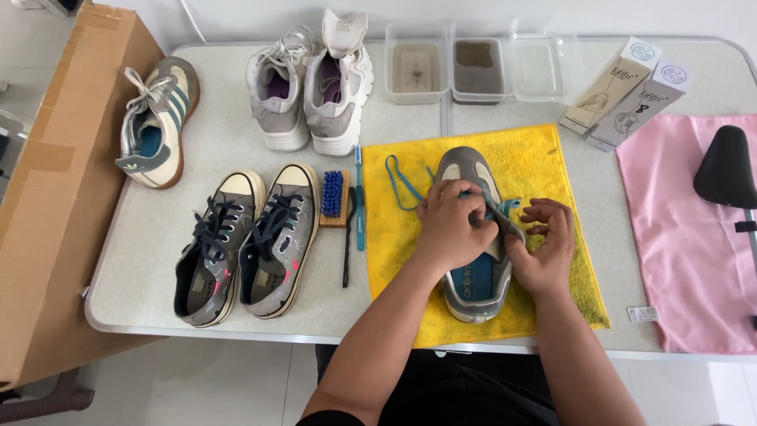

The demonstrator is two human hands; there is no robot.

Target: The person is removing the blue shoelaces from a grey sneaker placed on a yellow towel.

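- The white table [197, 237] carries everything, and a big cardboard box [55, 197] leans in along its left edge.
- A pink cloth [686, 237] covers the table's right end; a yellow towel [544, 170] lies in the middle, right in front of the person.
- On that towel lies the grey suede sneaker [473, 296] with a blue insole, toe pointing away, heel towards the person.
- It looks light, I'd say, with a soft upper that gives under the fingers and a firmer rubber sole; the sidewalls and heel seem the steady places to hold, while the tongue just flops.
- Left hand [449, 229] lies over the lacing area, fingers curled down onto the upper; what they pinch underneath I cannot tell.
- Right hand [544, 244] is closed on the tongue edge at the sneaker's right side, thumb and fingers pinching it.
- The blue lace [400, 183] is thin and limp, slippery I'd guess; a loose loop trails on the towel left of the toe, the rest runs under the hands.
- Further left: a pair of dark grey canvas sneakers [244, 248], a pair of chunky grey trainers [311, 87], and a single cream shoe [158, 122].
- Smallest: a blue brush [333, 195] and a toothbrush [359, 197] just beside the towel.
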